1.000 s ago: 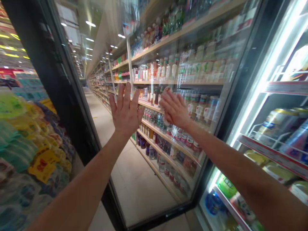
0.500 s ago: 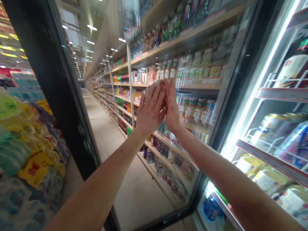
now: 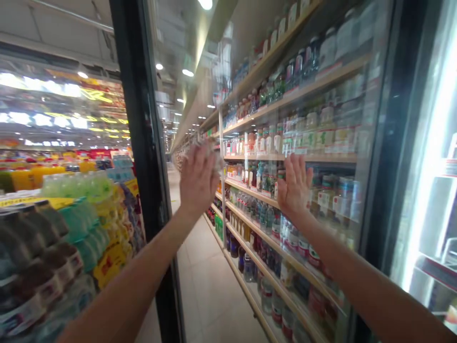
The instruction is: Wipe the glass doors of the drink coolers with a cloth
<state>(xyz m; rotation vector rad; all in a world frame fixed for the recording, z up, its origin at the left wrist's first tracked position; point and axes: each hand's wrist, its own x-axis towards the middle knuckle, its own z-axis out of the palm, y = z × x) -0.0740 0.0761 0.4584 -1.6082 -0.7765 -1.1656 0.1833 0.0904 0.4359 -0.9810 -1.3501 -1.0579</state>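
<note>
Two bare forearms are stretched forward from the lower corners. By the left hand [image 3: 198, 183], raised and turned away from the viewer, a pale, crumpled cloth [image 3: 215, 153] is covered; its edges are seen past the fingertips and along the side of the hand. The left grip is laid flat rather than curled, but because of the blur it cannot be told whether the cloth is pinched or only pressed under the fingers. The right hand [image 3: 295, 188] is held up well apart from it, somewhat lower, with nothing in its grip: the fingers are stretched straight and the thumb is set apart toward the left hand.

Both hands are placed before the glass door [image 3: 250, 228], and the cloth is positioned toward its left side. The pane is bordered on the left by a black frame [image 3: 137, 119], which is tilted, and on the right by a dark upright [image 3: 378, 143]. Beyond that upright, a bright light strip [image 3: 423, 181] is shown at the edge of a cabinet.

At the left, outside the door, packs of bottles [image 3: 50, 267] are stacked. In the glass, long shelves [image 3: 257, 190] filled with bottles are seen, divided by a white post [image 3: 222, 166], beside a pale floor [image 3: 210, 290]. Farther off, ceiling lights [image 3: 187, 73] are lined up.
</note>
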